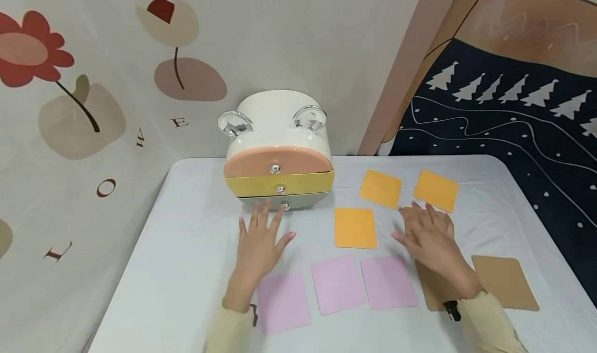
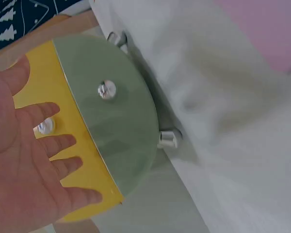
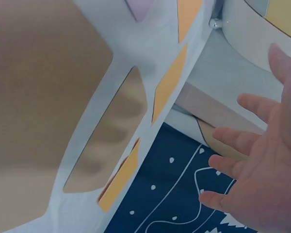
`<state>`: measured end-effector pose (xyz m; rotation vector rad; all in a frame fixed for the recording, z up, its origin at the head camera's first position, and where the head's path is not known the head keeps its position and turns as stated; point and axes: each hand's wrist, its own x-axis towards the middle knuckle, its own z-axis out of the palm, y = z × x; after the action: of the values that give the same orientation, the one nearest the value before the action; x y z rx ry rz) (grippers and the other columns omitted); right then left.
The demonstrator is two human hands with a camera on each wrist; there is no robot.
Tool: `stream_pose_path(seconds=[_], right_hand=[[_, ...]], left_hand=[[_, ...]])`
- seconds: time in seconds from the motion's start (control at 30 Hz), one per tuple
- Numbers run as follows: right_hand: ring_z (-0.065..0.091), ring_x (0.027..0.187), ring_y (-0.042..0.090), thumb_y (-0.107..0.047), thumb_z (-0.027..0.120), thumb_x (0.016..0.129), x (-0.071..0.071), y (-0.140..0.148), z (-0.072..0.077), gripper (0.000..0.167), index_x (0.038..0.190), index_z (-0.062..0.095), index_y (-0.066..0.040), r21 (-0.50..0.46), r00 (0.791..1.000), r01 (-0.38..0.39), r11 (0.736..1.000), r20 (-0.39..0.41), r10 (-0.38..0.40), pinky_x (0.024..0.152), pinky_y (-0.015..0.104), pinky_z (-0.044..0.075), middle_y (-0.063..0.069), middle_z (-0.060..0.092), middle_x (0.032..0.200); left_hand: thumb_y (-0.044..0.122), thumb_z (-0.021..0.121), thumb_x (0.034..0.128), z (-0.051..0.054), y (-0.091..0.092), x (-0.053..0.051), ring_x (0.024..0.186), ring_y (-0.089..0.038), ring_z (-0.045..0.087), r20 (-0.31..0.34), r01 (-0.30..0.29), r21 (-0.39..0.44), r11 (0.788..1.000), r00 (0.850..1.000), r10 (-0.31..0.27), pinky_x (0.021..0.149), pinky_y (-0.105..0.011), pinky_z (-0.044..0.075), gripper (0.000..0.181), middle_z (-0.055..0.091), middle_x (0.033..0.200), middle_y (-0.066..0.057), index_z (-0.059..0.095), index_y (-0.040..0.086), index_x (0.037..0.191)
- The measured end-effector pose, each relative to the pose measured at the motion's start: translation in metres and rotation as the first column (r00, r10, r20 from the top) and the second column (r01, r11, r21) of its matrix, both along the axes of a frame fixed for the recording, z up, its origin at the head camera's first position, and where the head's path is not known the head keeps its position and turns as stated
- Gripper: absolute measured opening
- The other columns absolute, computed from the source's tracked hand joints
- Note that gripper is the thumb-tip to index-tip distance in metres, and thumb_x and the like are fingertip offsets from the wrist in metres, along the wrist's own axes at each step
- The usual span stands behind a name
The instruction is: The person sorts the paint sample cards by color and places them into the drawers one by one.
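My left hand (image 1: 256, 249), fingers spread and straight, hovers in front of a small rounded drawer box (image 1: 280, 127). The box has a peach top drawer (image 1: 247, 162), a yellow middle drawer (image 1: 254, 186) and a grey-green bottom drawer (image 2: 116, 121), each with a round silver knob; all look closed. Nothing lies in the left palm in the left wrist view. With fingers extended, my right hand (image 1: 431, 239) hangs over brown cards (image 1: 436, 291), partly hiding them. It holds nothing. Orange cards (image 1: 354, 228) lie just beyond and left of it.
Pink cards (image 1: 338, 284) form a row at the front, one partly beside the left wrist. Another brown card (image 1: 506, 283) lies at right. The white-covered table (image 1: 186, 228) meets a printed curtain (image 1: 116, 83) behind and a dark tree-patterned cloth (image 1: 489, 119) at right.
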<state>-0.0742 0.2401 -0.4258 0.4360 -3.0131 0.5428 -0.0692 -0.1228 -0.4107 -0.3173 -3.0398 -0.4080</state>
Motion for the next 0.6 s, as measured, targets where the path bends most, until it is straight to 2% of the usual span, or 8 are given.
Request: stream_pose_path(seconds=[0.17,0.33,0.4,0.5,0.57,0.6], right_hand=[[0.029,0.122,0.046,-0.036,0.06,0.088,-0.001,0.012,0.0,0.053,0.127,0.05,-0.001,-0.096,1.0,-0.007,0.995,0.006,0.008,0.089,0.065,0.02,0.024,0.042,0.131],[0.037,0.118,0.044,-0.025,0.06,0.09,-0.001,0.03,0.002,0.048,0.124,0.051,0.007,-0.26,0.993,0.012,0.966,0.119,0.02,0.09,0.061,0.034,0.025,0.045,0.128],[0.044,0.112,0.045,-0.024,0.058,0.091,-0.001,0.037,0.003,0.046,0.123,0.051,0.008,-0.298,0.989,0.03,0.954,0.148,0.016,0.087,0.058,0.041,0.026,0.047,0.126],[0.054,0.099,0.039,-0.023,0.058,0.091,0.0,0.046,0.005,0.043,0.121,0.052,0.007,-0.315,0.989,0.053,0.948,0.151,-0.005,0.077,0.044,0.051,0.025,0.053,0.119],[0.056,0.092,0.03,-0.02,0.059,0.09,0.001,0.05,0.005,0.039,0.118,0.055,0.006,-0.314,0.99,0.062,0.947,0.137,-0.019,0.071,0.031,0.051,0.023,0.057,0.113],[0.057,0.089,0.025,-0.019,0.06,0.09,0.001,0.052,0.005,0.037,0.117,0.056,0.006,-0.314,0.991,0.067,0.947,0.134,-0.026,0.068,0.027,0.051,0.022,0.059,0.11]], left_hand=[[0.038,0.057,0.0892,0.005,-0.031,-0.009,0.124,-0.039,0.035,0.049,-0.041,0.122,0.992,0.998,0.035,0.096,-0.058,0.034,0.057,0.04,0.135,-0.022,0.044,0.005,0.134],[0.031,0.057,0.0906,0.015,-0.071,-0.02,0.113,-0.042,0.046,0.139,-0.14,0.257,0.956,0.984,0.107,0.092,-0.056,0.038,0.052,0.05,0.124,-0.025,0.046,0.001,0.132],[0.03,0.056,0.0916,0.023,-0.086,-0.024,0.109,-0.043,0.049,0.148,-0.166,0.295,0.941,0.981,0.126,0.09,-0.056,0.039,0.05,0.052,0.119,-0.027,0.047,0.0,0.13],[0.03,0.054,0.0927,0.037,-0.105,-0.031,0.099,-0.041,0.055,0.102,-0.192,0.38,0.905,0.981,0.165,0.084,-0.054,0.044,0.046,0.058,0.11,-0.026,0.051,-0.002,0.125],[0.029,0.055,0.0923,0.047,-0.114,-0.039,0.096,-0.039,0.058,0.047,-0.207,0.448,0.869,0.977,0.209,0.083,-0.051,0.047,0.041,0.061,0.104,-0.024,0.056,-0.001,0.12],[0.031,0.058,0.0904,0.044,-0.123,-0.047,0.093,-0.032,0.06,0.007,-0.184,0.52,0.834,0.977,0.211,0.081,-0.044,0.05,0.039,0.063,0.101,-0.019,0.059,0.002,0.117]])
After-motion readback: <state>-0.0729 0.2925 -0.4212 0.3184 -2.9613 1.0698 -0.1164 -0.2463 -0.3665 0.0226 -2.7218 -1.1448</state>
